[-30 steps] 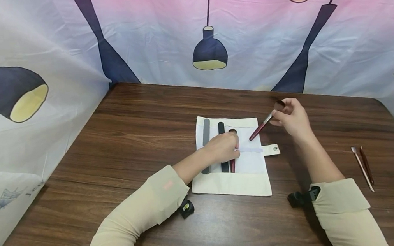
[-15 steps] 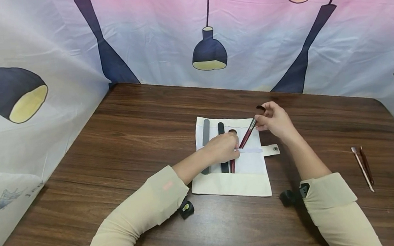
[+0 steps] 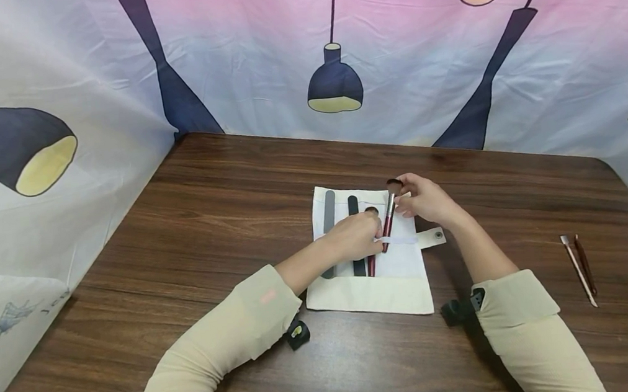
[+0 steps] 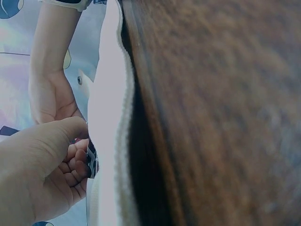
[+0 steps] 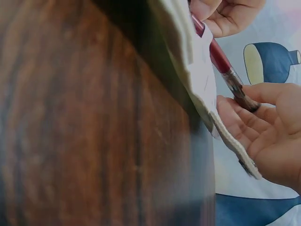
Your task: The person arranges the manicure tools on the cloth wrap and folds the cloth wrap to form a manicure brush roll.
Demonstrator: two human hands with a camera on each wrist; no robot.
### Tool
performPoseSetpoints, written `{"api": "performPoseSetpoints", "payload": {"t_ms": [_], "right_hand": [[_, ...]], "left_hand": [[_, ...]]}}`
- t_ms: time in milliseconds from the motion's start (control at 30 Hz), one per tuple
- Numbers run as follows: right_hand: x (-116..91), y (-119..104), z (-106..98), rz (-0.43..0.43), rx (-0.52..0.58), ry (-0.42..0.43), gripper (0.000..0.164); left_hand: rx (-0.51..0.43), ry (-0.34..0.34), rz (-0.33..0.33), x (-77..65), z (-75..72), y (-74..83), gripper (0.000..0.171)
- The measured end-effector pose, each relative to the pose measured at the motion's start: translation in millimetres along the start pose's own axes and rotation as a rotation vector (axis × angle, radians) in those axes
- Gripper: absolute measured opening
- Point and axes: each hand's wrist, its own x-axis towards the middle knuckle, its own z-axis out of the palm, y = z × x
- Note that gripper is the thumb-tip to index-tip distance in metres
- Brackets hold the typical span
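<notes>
An off-white fabric roll (image 3: 367, 296) lies spread out, with a pale elastic band (image 3: 402, 239) across its middle. My right hand (image 3: 423, 199) pinches a makeup brush (image 3: 388, 220) near its silver collar, bristles up and away. The brush's dark red handle (image 5: 219, 55) passes under the band in the right wrist view. My left hand (image 3: 355, 236) has its fingertips curled at the band, pinching it beside that handle. Partly hidden under the left hand are a second red-handled brush (image 3: 372, 265), a black flat file (image 3: 353, 205) and a grey flat file (image 3: 329, 212).
Two slim tools, one whitish with a flat tip (image 3: 578, 269) and one dark brown (image 3: 585, 264), lie on the wooden table (image 3: 224, 191) at the right. A snap tab (image 3: 432, 237) sticks out from the roll's right side. Printed cloth (image 3: 257, 58) hangs behind the table.
My right hand has moved left with the makeup brush, and the brush's handle has gone from above the roll to under the band. The left hand has stayed in place.
</notes>
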Motion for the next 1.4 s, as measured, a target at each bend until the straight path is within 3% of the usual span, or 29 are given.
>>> {"api": "performPoseSetpoints", "payload": {"t_ms": [300, 867, 1133, 1300, 1400], "right_hand": [[-4.9, -1.6, -1.3, -0.044, -0.153, -0.044, 0.043], [-7.7, 0.0, -3.4, -0.131, -0.258, -0.093, 0.025], [-9.1, -1.3, -0.6, -0.154, -0.277, -0.119, 0.028], [-11.7, -1.3, -1.9, -0.145, -0.285, -0.132, 0.029], [-19.1, -0.5, -7.8, -0.143, -0.311, -0.090, 0.028]], "left_hand": [[0.004, 0.008, 0.012, 1.3, 0.4, 0.2, 0.010], [0.002, 0.023, 0.027, 0.3, -3.4, 1.1, 0.010], [-0.013, 0.018, 0.032, 0.8, -3.5, 1.5, 0.031], [-0.004, 0.012, 0.021, 0.6, -3.2, 2.6, 0.015], [0.008, 0.010, 0.014, 0.7, -2.1, 3.1, 0.009]]}}
